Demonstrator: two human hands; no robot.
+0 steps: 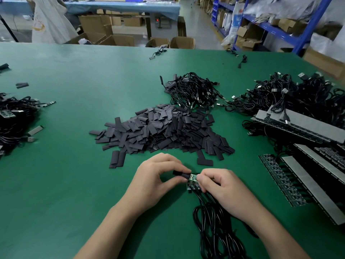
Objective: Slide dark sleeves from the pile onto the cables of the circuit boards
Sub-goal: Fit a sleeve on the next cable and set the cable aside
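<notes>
A warehouse lay behind, blue shelving (270, 28) on the right and cardboard boxes (104, 28) past the far edge, and up front was a wide green table (74, 128).

In the head view, the pile of dark sleeves (164, 131) sat mid-table, big and loose, with flat pieces spilling toward the person. Just in front of it, the hands met. The left hand (156, 180) pinched one dark sleeve (182, 173) between thumb and fingers, its end right against a small green circuit board (193, 181). The right hand (222, 187) gripped that board, fingers curled round it, and its black cables (214, 221) looped down toward the person.

My call was that this sleeve was mid-fit, at the board but not seated. A heap of cables (194, 90) beyond the pile showed a few sleeved ends. Rows of boards (298, 128) on the right and that large pile suggested plenty was left to do.
</notes>
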